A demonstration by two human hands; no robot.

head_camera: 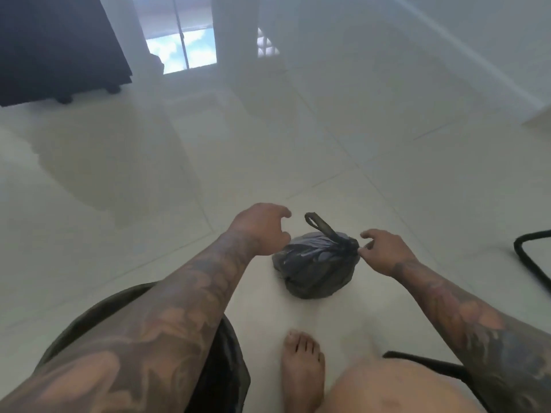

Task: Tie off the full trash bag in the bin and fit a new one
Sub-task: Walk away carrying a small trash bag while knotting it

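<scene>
A small black trash bag (316,263) lies on the pale tiled floor, its neck knotted and one loop handle sticking up to the left. My left hand (259,225) hovers just left of the bag with relaxed, slightly bent fingers and holds nothing. My right hand (384,251) is at the bag's right side, with spread fingers and fingertips at the knot; no clear grip shows. The dark bin (229,362) stands at lower left, mostly hidden under my left forearm, so its inside cannot be seen.
My bare foot (301,365) and knee (396,389) are near the bottom, close to the bag. A black curved tube (533,257) lies at the right edge. A dark cabinet (56,52) stands at the far left, beside a glass door (182,46).
</scene>
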